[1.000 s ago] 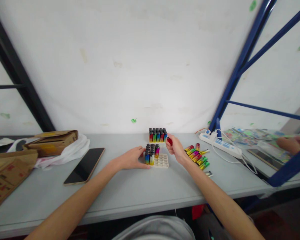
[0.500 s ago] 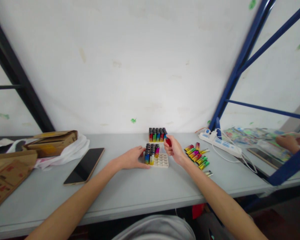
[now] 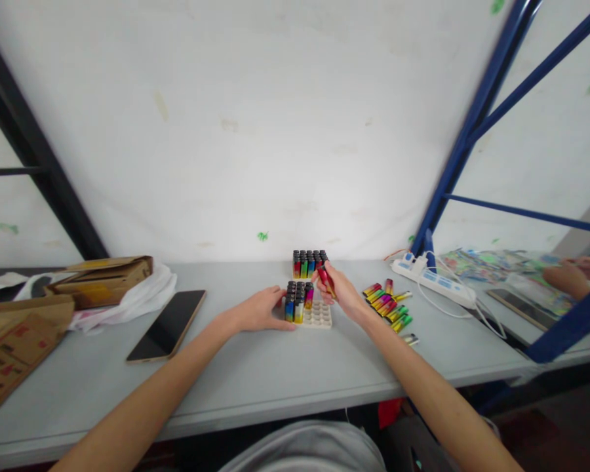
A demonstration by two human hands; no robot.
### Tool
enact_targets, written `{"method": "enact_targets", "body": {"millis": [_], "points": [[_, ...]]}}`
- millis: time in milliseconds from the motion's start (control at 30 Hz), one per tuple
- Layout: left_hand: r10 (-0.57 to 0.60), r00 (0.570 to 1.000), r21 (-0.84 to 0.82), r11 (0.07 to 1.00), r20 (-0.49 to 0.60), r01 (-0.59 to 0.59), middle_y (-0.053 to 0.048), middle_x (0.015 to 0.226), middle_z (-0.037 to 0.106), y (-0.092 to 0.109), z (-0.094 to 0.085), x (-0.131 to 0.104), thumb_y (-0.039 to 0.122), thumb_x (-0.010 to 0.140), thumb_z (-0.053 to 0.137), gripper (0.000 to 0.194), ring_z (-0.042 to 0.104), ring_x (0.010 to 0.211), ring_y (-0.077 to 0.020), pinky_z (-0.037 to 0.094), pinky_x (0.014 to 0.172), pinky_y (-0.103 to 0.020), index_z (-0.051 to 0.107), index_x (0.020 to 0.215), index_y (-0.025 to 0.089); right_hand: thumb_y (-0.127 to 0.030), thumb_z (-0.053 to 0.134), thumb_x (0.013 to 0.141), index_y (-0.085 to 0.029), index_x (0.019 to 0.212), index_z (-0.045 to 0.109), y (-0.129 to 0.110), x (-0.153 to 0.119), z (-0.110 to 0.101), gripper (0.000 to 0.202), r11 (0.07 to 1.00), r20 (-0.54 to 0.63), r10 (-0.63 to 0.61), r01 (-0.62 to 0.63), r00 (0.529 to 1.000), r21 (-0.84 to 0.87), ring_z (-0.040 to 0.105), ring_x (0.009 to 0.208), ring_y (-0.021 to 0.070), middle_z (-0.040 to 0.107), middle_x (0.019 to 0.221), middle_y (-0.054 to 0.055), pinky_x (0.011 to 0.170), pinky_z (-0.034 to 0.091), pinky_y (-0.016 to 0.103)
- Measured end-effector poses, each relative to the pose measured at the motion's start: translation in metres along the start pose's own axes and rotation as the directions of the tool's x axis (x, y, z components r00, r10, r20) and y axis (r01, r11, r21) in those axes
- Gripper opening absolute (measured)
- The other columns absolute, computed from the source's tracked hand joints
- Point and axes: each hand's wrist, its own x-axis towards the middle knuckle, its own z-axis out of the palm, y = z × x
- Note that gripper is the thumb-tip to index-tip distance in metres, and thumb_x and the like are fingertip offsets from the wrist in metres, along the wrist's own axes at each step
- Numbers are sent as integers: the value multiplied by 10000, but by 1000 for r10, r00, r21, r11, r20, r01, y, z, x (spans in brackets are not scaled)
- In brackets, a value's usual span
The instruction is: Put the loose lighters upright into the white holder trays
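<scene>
In the head view, a white tray (image 3: pixel 319 316) with round holes stands on the table; upright lighters (image 3: pixel 295 305) with black tops fill its left part. My left hand (image 3: pixel 260 309) grips the tray's left end, thumb at the front and fingers behind. Above the tray's right back part, my right hand (image 3: pixel 343 288) is closed on a red lighter (image 3: pixel 326 282), which tilts with its dark top up and leftward. Behind stands a second block of upright lighters (image 3: pixel 303 263). Loose coloured lighters (image 3: pixel 386 305) lie in a pile to the right of my right hand.
A phone (image 3: pixel 167 326) lies left of my left arm, near cardboard boxes (image 3: pixel 103 282) and a white plastic bag (image 3: pixel 152 288). On the right are a power strip (image 3: pixel 435 283) with cables and a blue metal post (image 3: pixel 465 151). Another person's hands (image 3: pixel 570 278) show at the far right.
My right hand has shifted slightly left, turning the red lighter so more of its body shows over the tray. My left hand stays in place.
</scene>
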Motion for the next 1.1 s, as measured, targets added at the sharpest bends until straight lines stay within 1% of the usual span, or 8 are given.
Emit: {"method": "enact_targets", "body": {"millis": [133,233,300,433,567,700,933,1100], "points": [[4,1000,54,999,16,-5,-95,1028,629,0,0,0,723,714,711,709,595,931,-285,479,847,-387,632,1144,165,-688,577,871,-204,944,599,-2,-2,-3,489,998,51,-61,62,997,-29,484,543,118,524,691,-25,467,431,239],[12,1000,47,999,7,-12,-83,994,632,0,0,0,728,704,713,695,593,895,-272,480,815,-377,641,1114,171,-628,590,900,-219,899,560,-2,-3,-4,410,979,71,-107,117,992,-169,531,587,133,560,693,-24,529,463,251],[17,1000,37,999,6,-17,-81,998,637,0,0,0,719,702,719,690,590,886,-267,479,802,-370,642,1123,177,-590,612,902,-215,880,570,-2,-3,-5,378,932,72,-180,193,981,-307,554,640,137,581,723,-17,584,472,254],[8,1000,31,999,14,-9,-89,1018,644,-1,0,1,709,700,726,688,598,896,-275,474,804,-371,641,1125,175,-532,619,918,-202,959,650,0,-2,-9,334,766,125,-330,343,936,-544,596,771,157,639,865,23,689,490,272],[11,1000,45,999,24,-12,-93,1036,635,-2,1,0,716,714,714,704,596,911,-276,475,814,-372,623,1158,178,-456,580,964,-209,1017,643,1,-5,-12,260,655,231,-326,395,917,-644,594,695,156,657,781,9,700,475,288],[9,1000,50,999,12,-9,-78,997,626,-2,1,0,721,708,715,682,588,879,-265,477,797,-373,633,1125,188,-414,568,975,-216,990,630,-3,-8,-12,208,605,278,-324,424,904,-674,609,694,162,677,777,12,679,464,284],[12,1000,54,998,7,-12,-76,985,625,-2,0,0,719,701,718,683,586,881,-264,476,798,-367,645,1117,182,-390,641,933,-220,992,620,-10,-12,-15,182,574,360,-281,457,889,-680,620,676,163,675,744,-7,670,463,285],[4,1000,39,999,15,-5,-86,1026,633,-2,1,0,701,698,735,691,591,914,-274,477,840,-382,638,1142,180,-377,649,926,-214,999,605,-9,-12,-13,184,587,369,-256,447,894,-675,616,674,160,661,734,-10,662,466,282]]}}
